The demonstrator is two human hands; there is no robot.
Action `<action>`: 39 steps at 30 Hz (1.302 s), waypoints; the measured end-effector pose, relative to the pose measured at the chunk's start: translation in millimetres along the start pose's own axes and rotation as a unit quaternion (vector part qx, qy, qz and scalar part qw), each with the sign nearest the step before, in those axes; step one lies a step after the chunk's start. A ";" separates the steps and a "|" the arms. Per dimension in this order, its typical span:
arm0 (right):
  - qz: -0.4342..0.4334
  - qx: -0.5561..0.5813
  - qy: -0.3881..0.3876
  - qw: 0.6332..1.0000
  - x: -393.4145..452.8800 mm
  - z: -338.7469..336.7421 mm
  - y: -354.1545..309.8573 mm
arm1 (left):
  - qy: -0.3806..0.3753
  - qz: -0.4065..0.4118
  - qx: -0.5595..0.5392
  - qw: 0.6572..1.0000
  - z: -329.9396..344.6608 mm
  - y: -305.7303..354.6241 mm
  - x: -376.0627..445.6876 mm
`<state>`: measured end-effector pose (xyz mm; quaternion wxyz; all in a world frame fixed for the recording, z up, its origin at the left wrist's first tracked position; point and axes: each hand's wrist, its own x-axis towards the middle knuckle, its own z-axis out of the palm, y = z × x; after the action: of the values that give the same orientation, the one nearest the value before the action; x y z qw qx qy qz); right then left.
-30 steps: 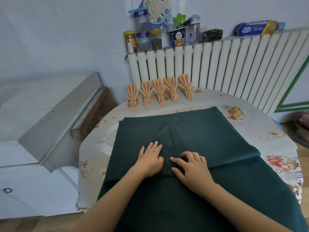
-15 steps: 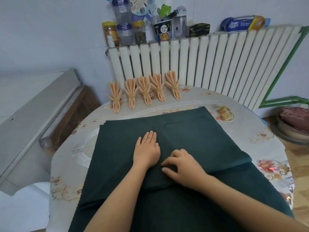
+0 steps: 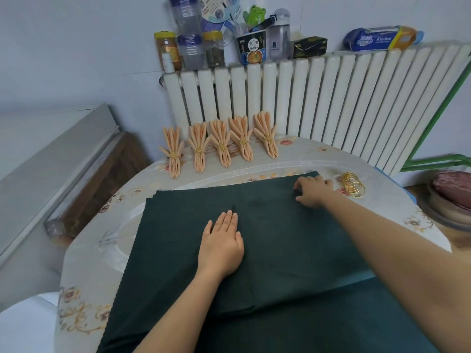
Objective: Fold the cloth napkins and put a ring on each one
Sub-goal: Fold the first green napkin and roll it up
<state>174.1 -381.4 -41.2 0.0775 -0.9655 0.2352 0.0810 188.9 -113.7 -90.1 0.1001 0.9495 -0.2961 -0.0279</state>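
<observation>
Nearest me, dark green cloth napkins (image 3: 293, 250) lie stacked flat on the table, a matte woven fabric with fine zigzag-cut edges. The top one is folded, its folded edge running across close to my body, and the lower layers drape over the table's near edge.

My left hand (image 3: 221, 247) lies palm down on the middle of the green cloth, fingers straight and together, pressing flat and grasping nothing.

My right arm stretches out over the cloth to its far right corner. There my right hand (image 3: 312, 191) has its fingers curled onto the corner of the fabric; I cannot tell whether they pinch it or only press on it.

Just beyond that hand, on the bare tablecloth, lies a small pile of thin gold rings (image 3: 353, 186), shiny wire loops overlapping one another.

The round table (image 3: 84, 250) wears a glossy pale cover printed with flowers and scrolls; bare strips of it show left of and beyond the green stack.

At the far edge, five peach napkins (image 3: 220, 143) lie in a row, pleated into fans, each cinched by a gold ring.

Behind them stands a white ribbed radiator (image 3: 331, 103) with jars and bottles along its top.
</observation>
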 end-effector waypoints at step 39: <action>-0.145 0.238 0.172 0.945 -196.2 89.1 -91.5 | -0.016 0.016 0.029 0.999 -2.2 -4.5 0.6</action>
<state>34.2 -197.8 -80.1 0.2747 -0.9417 0.1145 -0.1572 192.1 -110.0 -89.0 0.0681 0.9466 -0.3133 -0.0330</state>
